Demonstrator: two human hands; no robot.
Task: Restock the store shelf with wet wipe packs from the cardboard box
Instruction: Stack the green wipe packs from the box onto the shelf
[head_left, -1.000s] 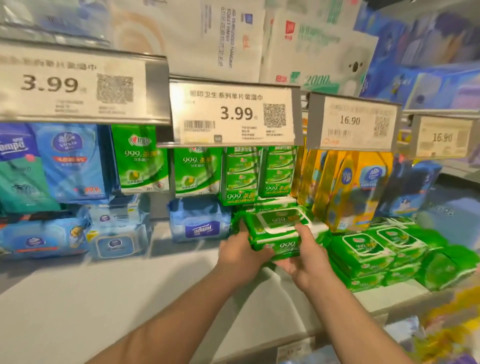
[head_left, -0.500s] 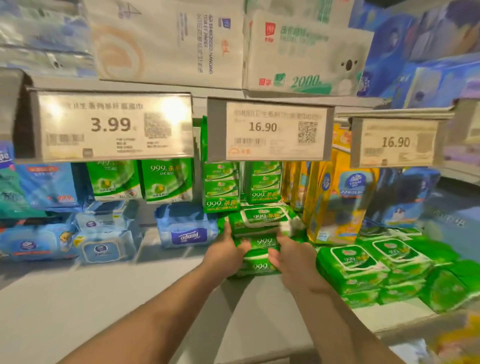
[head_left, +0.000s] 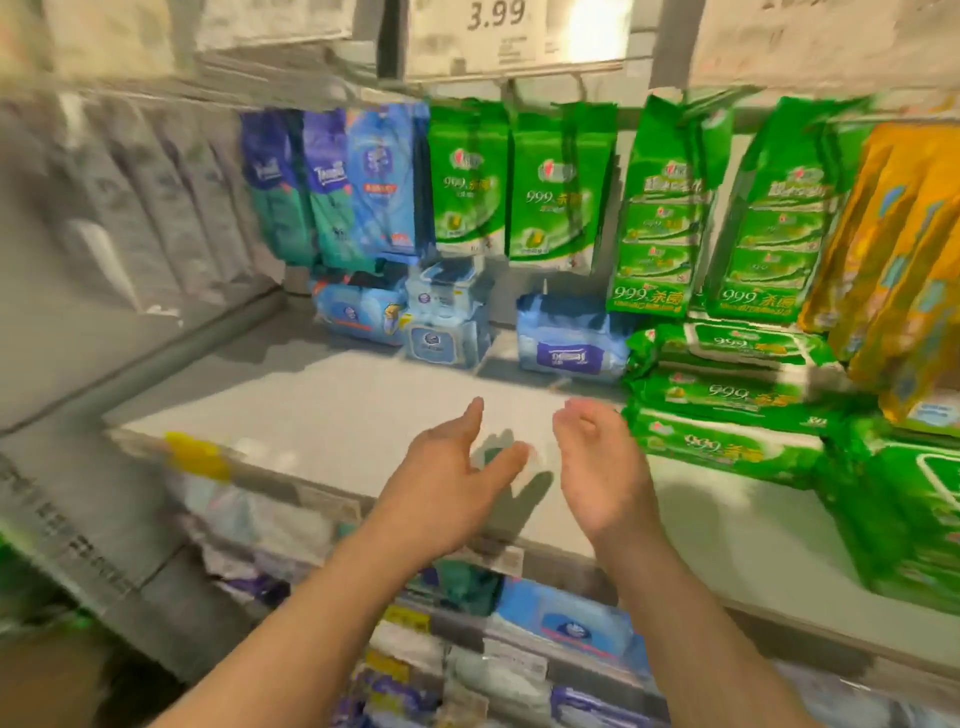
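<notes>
A stack of three green wet wipe packs lies on the grey shelf, right of centre. Both my hands hover empty above the shelf's front part, palms facing each other. My left hand has its fingers loosely spread. My right hand has its fingers relaxed and slightly curled, just left of the stack's lowest pack and apart from it. More green packs lie at the far right. The cardboard box is out of view.
Green hanging packs and blue hanging packs fill the back wall. Blue wipe packs lie at the back of the shelf. Yellow packs stand at the right. A lower shelf holds more packs.
Both hands let go of the green pack, which now lies on the stack, and drew back toward the shelf's front. The view swung down and to the left.
</notes>
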